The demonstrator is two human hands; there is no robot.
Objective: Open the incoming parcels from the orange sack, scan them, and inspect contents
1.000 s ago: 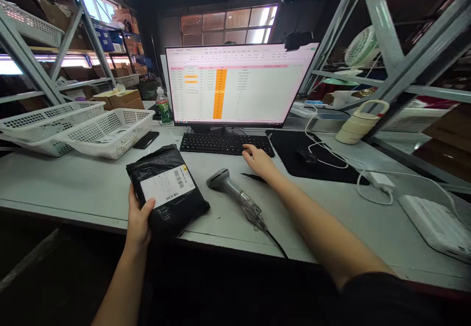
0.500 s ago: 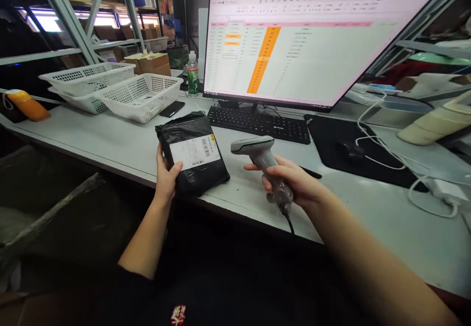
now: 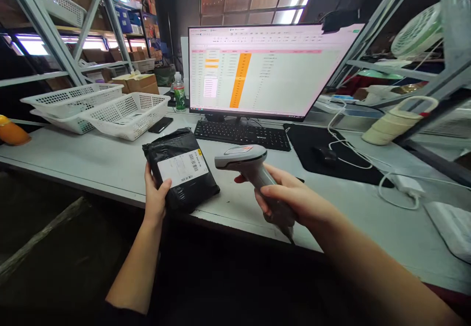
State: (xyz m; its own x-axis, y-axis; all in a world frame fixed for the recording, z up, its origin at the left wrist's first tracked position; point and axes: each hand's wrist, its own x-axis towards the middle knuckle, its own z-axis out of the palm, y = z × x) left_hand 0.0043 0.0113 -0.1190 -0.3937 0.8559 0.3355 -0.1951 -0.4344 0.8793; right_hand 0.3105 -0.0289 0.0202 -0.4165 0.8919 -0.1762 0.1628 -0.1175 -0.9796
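glossy black plastic parcel (image 3: 182,174) with matt paper label (image 3: 183,167), smooth grey plastic scanner (image 3: 253,169), perforated white plastic baskets (image 3: 125,115)

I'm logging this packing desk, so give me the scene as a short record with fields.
left hand: grips black parcel at its near corner, by the table edge
right hand: holds barcode scanner, head aimed toward the parcel
label: white, face up on parcel
behind: keyboard, monitor showing a spreadsheet
left side: white baskets, phone

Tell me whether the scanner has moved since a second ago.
Yes. The scanner lay flat on the table before the keyboard; now the right hand holds it raised, head toward the parcel.
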